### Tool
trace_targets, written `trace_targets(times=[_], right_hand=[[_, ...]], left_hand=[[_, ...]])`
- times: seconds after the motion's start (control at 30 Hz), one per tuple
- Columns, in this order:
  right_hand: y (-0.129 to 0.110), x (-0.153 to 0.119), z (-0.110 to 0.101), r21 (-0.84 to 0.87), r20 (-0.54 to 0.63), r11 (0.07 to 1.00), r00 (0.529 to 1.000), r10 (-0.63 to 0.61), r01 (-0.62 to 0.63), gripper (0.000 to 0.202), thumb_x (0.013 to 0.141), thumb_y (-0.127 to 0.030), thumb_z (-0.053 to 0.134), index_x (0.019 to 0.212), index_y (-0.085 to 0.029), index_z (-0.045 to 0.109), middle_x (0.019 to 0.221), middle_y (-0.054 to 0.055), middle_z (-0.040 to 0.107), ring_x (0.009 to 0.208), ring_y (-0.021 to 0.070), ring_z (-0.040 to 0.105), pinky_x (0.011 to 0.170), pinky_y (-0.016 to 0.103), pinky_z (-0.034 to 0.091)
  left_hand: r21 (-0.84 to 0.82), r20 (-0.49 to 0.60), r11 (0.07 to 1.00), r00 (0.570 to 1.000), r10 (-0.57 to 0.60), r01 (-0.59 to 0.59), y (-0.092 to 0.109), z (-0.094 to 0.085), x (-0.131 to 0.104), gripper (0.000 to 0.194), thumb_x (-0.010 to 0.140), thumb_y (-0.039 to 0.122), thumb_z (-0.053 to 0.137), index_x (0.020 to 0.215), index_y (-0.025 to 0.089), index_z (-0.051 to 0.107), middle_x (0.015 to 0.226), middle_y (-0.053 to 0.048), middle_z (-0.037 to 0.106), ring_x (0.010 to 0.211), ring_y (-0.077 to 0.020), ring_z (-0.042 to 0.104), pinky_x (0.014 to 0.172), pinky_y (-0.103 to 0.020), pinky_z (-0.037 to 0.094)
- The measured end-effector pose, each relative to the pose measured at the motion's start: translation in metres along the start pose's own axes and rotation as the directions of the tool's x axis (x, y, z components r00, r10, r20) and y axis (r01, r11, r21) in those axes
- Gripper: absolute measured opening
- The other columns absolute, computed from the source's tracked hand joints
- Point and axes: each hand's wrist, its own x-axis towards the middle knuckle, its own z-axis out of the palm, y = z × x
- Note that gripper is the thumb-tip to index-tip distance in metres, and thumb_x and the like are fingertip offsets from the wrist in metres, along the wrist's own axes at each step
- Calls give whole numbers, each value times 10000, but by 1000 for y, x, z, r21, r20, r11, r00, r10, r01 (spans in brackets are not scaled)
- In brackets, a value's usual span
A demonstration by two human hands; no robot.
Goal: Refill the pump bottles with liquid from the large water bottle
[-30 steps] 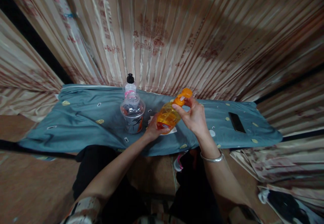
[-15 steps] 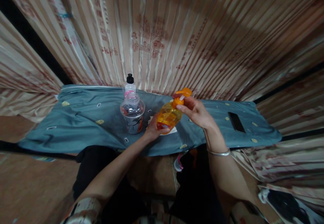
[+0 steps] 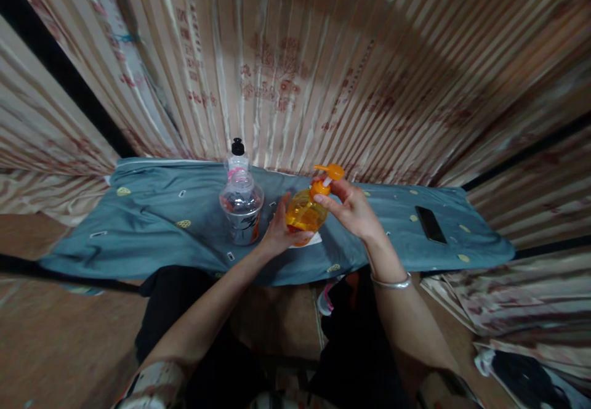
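Observation:
A bottle of yellow liquid (image 3: 305, 212) with an orange pump top (image 3: 333, 172) is held between my two hands, tilted to the right. My left hand (image 3: 279, 231) is wrapped round its lower part. The thumb and fingers of my right hand (image 3: 349, 207) grip the orange collar below the pump head. A white paper (image 3: 314, 240) lies beneath the bottle. Just left of my left hand stands a clear plastic container (image 3: 242, 212) with dark and orange print. Behind it is a clear bottle with a black cap (image 3: 237, 146).
The blue-green cloth (image 3: 157, 236) covers a narrow surface against a pleated curtain (image 3: 277, 58). Toward its right end lies a black phone (image 3: 430, 224). Dark bars run along both sides, and a dark bundle (image 3: 526, 378) is on the floor at lower right.
The yellow bottle has turned slightly, its label now less visible. My right hand has shifted a little left and down with the pump top. The left fingers have moved up along the bottle's side.

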Motion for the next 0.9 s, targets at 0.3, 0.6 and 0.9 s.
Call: trace_targets(times=[0.3,0.6,0.9], right_hand=[[-7,13,-25,-41,167,999,986,-24,31,413,855,-500,746,1156,-216,755,1114,55,778,1056,264,714,991,416,531],[-15,12,-30,-186,160,978,985,-60,90,361,855,-510,741,1105,-254,787,1050,30,786,1077,297,712,993,439,532],[-12,0,-12,-271,-13,958,995,-96,89,324,887,-532,704,983,-234,787,998,72,772,971,290,709,904,416,532]], left_hand=[[76,83,970,971,224,-230,58,0,33,567,818,386,752,1309,186,551,1319,-128,653,1245,-296,619,1107,-448,451],[128,63,966,974,219,-225,57,3,29,425,870,379,684,1250,206,606,1294,-95,638,1244,-286,592,1121,-444,433],[148,29,959,970,241,-242,49,6,27,419,875,362,673,1256,211,586,1291,-99,640,1218,-276,601,1092,-431,444]])
